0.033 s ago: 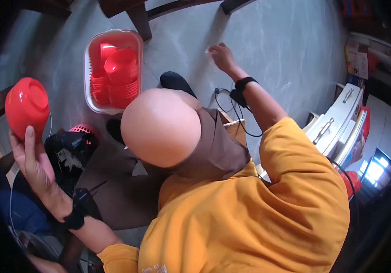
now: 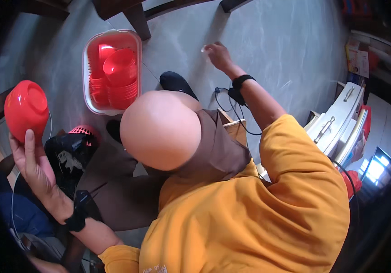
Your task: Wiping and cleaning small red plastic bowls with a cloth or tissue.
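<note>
My left hand [image 2: 36,159] is closed on a glossy red bowl [image 2: 24,109] at the far left, thumb against its side. The bowl is tipped, its round foot ring turned up and toward the right. Ahead on the floor stands a white-rimmed basket [image 2: 86,86] with several red bowls [image 2: 120,68] in it, some nested in stacks. My right hand [image 2: 218,55] reaches out over the floor to the right of the basket, fingers bent together. A small pale thing [image 2: 203,49] shows at its fingertips, too small to name.
A black plastic bag [image 2: 68,152] lies by a pink perforated container [image 2: 86,130] near my left wrist. Dark wooden furniture legs [image 2: 136,20] stand beyond the basket. A black cable [image 2: 238,113] loops by my right forearm; white drawers [image 2: 334,120] are at the right.
My right hand has shifted slightly to the left. The red bowl in my left hand sits a touch lower in view, still held.
</note>
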`<state>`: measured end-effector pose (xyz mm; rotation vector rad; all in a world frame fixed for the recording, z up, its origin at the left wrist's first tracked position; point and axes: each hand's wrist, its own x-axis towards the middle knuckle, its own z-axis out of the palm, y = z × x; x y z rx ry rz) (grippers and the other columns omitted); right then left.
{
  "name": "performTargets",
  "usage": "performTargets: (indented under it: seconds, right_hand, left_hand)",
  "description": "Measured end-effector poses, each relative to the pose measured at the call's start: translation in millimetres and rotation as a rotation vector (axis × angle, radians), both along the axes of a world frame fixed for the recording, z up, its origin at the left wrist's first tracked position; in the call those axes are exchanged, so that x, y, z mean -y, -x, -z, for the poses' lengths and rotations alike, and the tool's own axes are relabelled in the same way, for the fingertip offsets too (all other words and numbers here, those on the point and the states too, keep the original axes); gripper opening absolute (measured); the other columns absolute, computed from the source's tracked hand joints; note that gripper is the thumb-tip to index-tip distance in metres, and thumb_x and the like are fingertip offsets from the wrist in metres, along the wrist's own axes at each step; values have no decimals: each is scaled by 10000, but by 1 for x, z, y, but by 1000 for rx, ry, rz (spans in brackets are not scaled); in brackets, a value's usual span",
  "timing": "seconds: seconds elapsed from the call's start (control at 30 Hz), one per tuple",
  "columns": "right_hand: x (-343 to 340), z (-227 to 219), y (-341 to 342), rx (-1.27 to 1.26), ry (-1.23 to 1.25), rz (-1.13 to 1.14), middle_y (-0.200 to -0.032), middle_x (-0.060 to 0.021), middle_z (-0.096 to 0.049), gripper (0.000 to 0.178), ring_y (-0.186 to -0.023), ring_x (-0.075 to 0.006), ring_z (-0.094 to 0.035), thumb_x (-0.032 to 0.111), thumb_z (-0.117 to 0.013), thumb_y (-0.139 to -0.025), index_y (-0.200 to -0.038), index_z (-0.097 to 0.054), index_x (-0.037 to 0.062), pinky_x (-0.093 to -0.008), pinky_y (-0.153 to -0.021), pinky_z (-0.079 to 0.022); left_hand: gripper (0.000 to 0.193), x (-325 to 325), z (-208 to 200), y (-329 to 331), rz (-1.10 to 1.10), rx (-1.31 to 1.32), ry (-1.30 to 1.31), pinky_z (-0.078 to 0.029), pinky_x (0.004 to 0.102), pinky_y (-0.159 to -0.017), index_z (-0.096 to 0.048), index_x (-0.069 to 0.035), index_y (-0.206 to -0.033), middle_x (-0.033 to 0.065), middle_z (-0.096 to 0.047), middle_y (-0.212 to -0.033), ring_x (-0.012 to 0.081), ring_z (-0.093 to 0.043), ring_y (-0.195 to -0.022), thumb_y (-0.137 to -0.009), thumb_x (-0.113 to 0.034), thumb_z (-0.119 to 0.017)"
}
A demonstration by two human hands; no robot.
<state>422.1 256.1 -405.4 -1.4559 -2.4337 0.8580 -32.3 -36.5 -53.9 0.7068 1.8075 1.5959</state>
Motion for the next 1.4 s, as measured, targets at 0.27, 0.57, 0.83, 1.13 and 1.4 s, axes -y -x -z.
performTargets:
  seconds: [0.27, 0.57, 0.83, 1.13, 1.4]
  right_hand:
    - [-2, 12, 88, -12, 11, -276, -1074, -105, -592, 283, -966, -340, -606, -8, -582, -801, -1051, -666, 95, -389, -825, -525]
    - [14, 41, 86, 8, -184, -666, -1034, -77, -538, 254, -997, -255, -588, -6, -554, -817, -1040, -624, 92, -333, -830, -522]
    - [35, 47, 56, 116, -299, -588, -947, -66, -569, 164, -922, -232, -589, 87, -574, -824, -978, -631, 100, -325, -780, -525]
    - [46, 63, 30, 92, 9, -324, -822, -93, -651, 124, -781, -277, -652, 175, -648, -817, -876, -682, 72, -369, -703, -538]
    - [-30, 61, -69, 92, 192, 805, -861, -93, -723, 174, -794, -207, -692, 205, -724, -793, -937, -729, 108, -338, -736, -532]
  left_hand:
    - [372, -16, 6, -12, -17, 37, 63, -393, 347, -1048, -474, -5, -1288, 112, -541, -1280, 201, -533, -1179, -930, -23, -575]
    - [395, -17, 12, -11, -45, 42, 110, -378, 356, -1073, -466, -21, -1312, 113, -527, -1303, 204, -520, -1204, -934, -36, -578]
    - [422, -21, 19, -8, -50, 31, 174, -393, 353, -1060, -457, -28, -1326, 114, -526, -1321, 206, -527, -1203, -927, -47, -595]
    - [406, -25, 21, -12, 2, 47, 146, -396, 352, -1058, -470, -33, -1312, 110, -539, -1303, 207, -536, -1191, -926, -49, -596]
    - [383, -14, 17, -8, -21, 61, 129, -382, 366, -1067, -476, -22, -1301, 116, -535, -1292, 211, -526, -1198, -933, -41, -581]
